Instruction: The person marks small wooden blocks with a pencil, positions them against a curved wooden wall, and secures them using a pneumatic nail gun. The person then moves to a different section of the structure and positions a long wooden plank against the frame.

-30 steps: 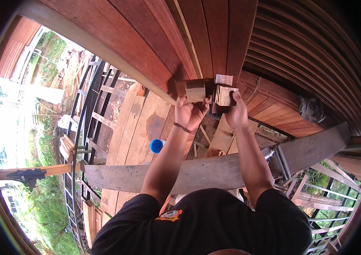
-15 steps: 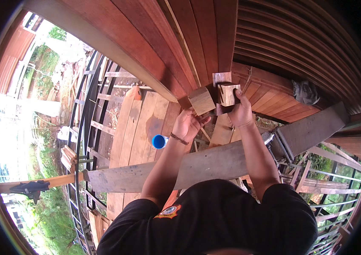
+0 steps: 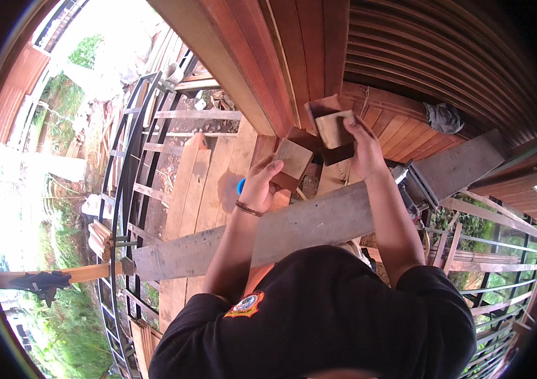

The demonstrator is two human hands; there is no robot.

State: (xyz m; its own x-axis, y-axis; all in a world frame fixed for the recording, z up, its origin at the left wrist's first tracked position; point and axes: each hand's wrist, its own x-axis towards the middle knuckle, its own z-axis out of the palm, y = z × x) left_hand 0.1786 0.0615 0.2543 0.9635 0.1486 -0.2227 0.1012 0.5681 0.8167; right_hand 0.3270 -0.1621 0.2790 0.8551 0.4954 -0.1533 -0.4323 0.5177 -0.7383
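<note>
My left hand [image 3: 261,183] grips a squared wooden block [image 3: 294,158] with a pale end face and red-brown sides, its thumb lying against the near edge. Close to its right, my right hand [image 3: 367,151] is closed on a second wooden block [image 3: 333,131], with a light yellowish face. Reddish-brown wood shows above and below that face; whether it is one piece with the block I cannot tell. Both blocks are held up just before the ends of long boards, a small gap between them. A blue cup [image 3: 241,185] is mostly hidden behind my left hand.
A grey plank [image 3: 319,221] crosses in front of me, with a metal fitting [image 3: 415,183] at its right. Long red-brown boards [image 3: 249,57] rise ahead. A grey cloth [image 3: 443,118] lies on boards at right. Black metal rails [image 3: 120,189] stand left.
My left hand has shifted down and left, its thumb now on the block. My right hand has raised and turned its block. The blue cup has become mostly covered.
</note>
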